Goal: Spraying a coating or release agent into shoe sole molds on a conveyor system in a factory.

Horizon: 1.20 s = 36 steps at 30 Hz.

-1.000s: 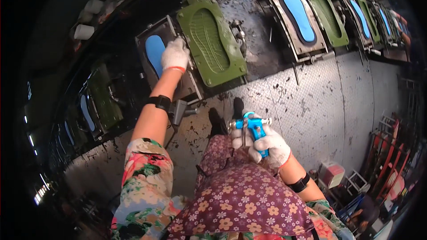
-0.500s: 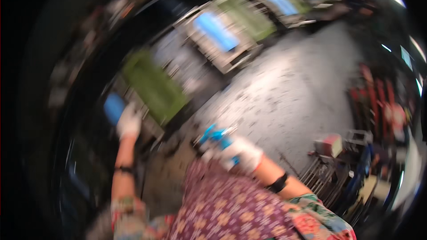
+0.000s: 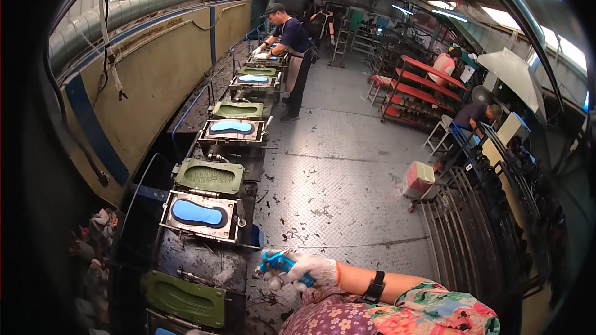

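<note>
My right hand (image 3: pixel 315 270), in a white knit glove, is closed round a blue hand tool (image 3: pixel 278 263) in front of my flowered apron. The tool's exact kind is hard to make out. Only a pale sliver of my left hand (image 3: pixel 197 332) shows at the lower edge, its fingers hidden. Beyond it a green mold lid (image 3: pixel 185 299) is raised, and part of a blue sole (image 3: pixel 164 332) peeks out below. Farther along, a blue sole piece with a dark rim (image 3: pixel 198 213) lies in an opened metal mold (image 3: pixel 180 229), its green lid (image 3: pixel 210 177) tipped back.
More opened molds (image 3: pixel 231 126) line the bench going away. A person (image 3: pixel 292 40) in a cap leans over the far ones. Across the metal floor (image 3: pixel 335 149) are a red rack (image 3: pixel 422 84), a pinkish container (image 3: pixel 419 177), dark metal racks (image 3: pixel 462 223) and another bending person (image 3: pixel 475 115).
My view has swung up from a blurred, tilted look downward to along the row. My left hand, earlier near a blue sole, has mostly dropped out of sight. The right still grips the blue tool.
</note>
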### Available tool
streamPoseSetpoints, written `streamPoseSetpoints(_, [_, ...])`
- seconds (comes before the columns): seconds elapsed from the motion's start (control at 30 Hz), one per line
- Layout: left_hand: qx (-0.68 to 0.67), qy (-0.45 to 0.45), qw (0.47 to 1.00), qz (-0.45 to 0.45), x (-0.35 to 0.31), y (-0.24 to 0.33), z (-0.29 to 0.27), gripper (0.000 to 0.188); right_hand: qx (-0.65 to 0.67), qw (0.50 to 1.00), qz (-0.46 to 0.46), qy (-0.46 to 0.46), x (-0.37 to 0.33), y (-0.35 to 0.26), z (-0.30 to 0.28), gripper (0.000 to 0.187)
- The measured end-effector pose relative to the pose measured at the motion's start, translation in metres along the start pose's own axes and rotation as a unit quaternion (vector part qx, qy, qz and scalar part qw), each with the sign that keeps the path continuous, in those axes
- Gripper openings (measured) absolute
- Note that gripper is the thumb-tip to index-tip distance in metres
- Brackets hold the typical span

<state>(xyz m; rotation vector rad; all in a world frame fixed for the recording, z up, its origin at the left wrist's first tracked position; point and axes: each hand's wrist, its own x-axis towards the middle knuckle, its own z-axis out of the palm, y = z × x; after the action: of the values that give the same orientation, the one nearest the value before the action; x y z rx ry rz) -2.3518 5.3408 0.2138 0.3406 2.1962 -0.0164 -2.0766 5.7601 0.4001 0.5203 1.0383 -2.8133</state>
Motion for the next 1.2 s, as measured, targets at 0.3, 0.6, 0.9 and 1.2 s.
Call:
streamPoseSetpoints(0.3, [0.005,0.252,0.968,-0.009,-0.003,-0.034,0.0,0.063,0.025,0.999,-0.031,-0.03,0.018,-0.022,0.029,0.094])
streamPoseSetpoints(0.6, [-0.132,-0.09,0.957,0.242,-0.065,0.096,-0.037,0.035,-0.037,0.999,0.022,0.027,0.099,-0.076,0.02,0.078])
streamPoseSetpoints(0.9, [-0.541,-0.163,0.703,0.432,-0.014,0.392,0.006,0.061,-0.373,0.922,0.093,0.053,0.2,-0.128,0.002,0.087])
streamPoseSetpoints(1.2, [-0.751,-0.271,0.512,0.316,0.04,0.476,0.057,0.047,-0.69,0.723,-0.03,-0.025,0.393,-0.206,-0.03,0.085])
